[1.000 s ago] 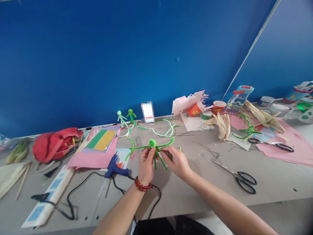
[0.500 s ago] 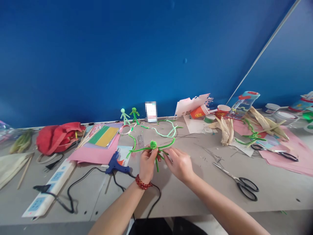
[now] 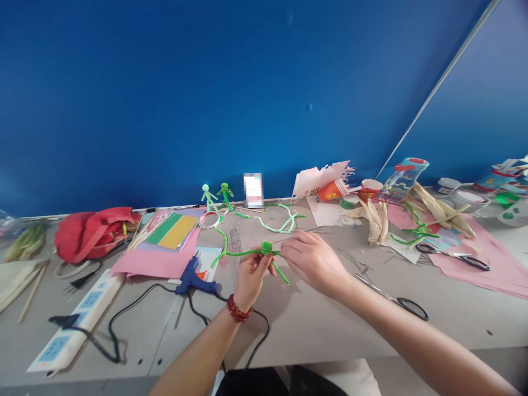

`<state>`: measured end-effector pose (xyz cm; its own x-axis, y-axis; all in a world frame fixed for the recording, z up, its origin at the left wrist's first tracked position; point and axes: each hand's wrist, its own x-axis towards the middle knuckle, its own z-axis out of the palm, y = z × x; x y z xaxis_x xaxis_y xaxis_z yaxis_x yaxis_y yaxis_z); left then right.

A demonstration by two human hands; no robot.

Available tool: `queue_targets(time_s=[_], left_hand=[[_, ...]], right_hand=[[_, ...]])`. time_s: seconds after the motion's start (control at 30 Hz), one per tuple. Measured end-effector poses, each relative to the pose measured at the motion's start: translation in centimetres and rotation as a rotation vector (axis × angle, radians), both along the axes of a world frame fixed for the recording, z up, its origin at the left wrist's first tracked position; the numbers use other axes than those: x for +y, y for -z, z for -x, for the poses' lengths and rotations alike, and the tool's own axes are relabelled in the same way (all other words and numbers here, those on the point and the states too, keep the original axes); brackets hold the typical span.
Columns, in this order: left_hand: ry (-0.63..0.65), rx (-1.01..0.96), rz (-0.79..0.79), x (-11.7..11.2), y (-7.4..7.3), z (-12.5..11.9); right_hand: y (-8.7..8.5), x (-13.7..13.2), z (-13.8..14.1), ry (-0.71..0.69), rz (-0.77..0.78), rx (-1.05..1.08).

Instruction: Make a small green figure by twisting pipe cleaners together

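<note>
A green pipe-cleaner figure [image 3: 267, 247] with a round coiled head is pinched just below that head by my left hand [image 3: 252, 273]. One of its long arms reaches out to the left, and a leg slants down to the right under my fingers. My right hand [image 3: 310, 260] has its fingertips closed on the arm at the right side of the head; most of that arm is hidden behind the fingers. Beyond my hands, a pale green figure [image 3: 207, 197] and a darker green figure [image 3: 225, 196] stand against the wall. Loose pale green pipe cleaners [image 3: 278, 226] lie in front of the phone [image 3: 253, 190].
A blue glue gun [image 3: 195, 278] and its cord lie left of my hands, near a white power strip [image 3: 78, 322]. Black-handled scissors [image 3: 410, 308] lie at right. Pink paper [image 3: 165, 264], a ruler [image 3: 235, 242], a red bag [image 3: 94, 234], paper cups [image 3: 333, 190] and dried husks [image 3: 377, 220] surround the workspace.
My right hand has moved up, from below the figure to its right arm. The figure has turned slightly and shifted right, with my left hand still gripping it.
</note>
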<state>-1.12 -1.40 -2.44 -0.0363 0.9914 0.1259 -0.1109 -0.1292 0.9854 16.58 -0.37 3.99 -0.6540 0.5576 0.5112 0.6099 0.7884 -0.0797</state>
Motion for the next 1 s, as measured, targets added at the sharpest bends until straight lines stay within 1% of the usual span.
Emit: queue_targets(time_s=[0.13, 0.3, 0.4, 0.5, 0.57, 0.63, 0.7, 0.77, 0.87, 1.0], left_hand=[[0.062, -0.083, -0.013, 0.1, 0.0, -0.1], [0.096, -0.076, -0.015, -0.1, 0.0, -0.1], [0.113, -0.112, -0.02, 0.0, 0.1, -0.1], [0.12, -0.118, -0.029, 0.0, 0.0, 0.0], [0.149, -0.107, -0.029, -0.1, -0.2, 0.0], [0.19, -0.097, -0.018, -0.2, -0.5, 0.0], [0.23, -0.094, 0.004, -0.5, -0.7, -0.1], [0.267, -0.103, 0.027, -0.6, -0.7, -0.1], [0.298, -0.154, 0.056, -0.8, -0.4, -0.2], [0.253, -0.244, 0.077, -0.7, 0.0, -0.2]], right_hand=[[-1.0, 1.1, -0.6, 0.018, 0.147, -0.007], [-1.9, 1.6, -0.6, 0.058, 0.236, -0.03], [-2.3, 1.5, -0.5, 0.088, 0.341, 0.018], [-2.9, 1.7, -0.6, 0.061, 0.463, 0.073], [-3.3, 2.3, -0.8, 0.015, 0.6, 0.094], [-3.5, 3.3, -1.1, -0.069, 0.829, 0.133], [-3.3, 4.6, -1.3, -0.177, 1.102, 0.194], [-2.8, 5.7, -1.3, -0.227, 1.286, 0.241], [-1.9, 6.4, -1.1, -0.258, 1.42, 0.315], [-0.9, 6.1, -0.6, -0.282, 1.517, 0.401]])
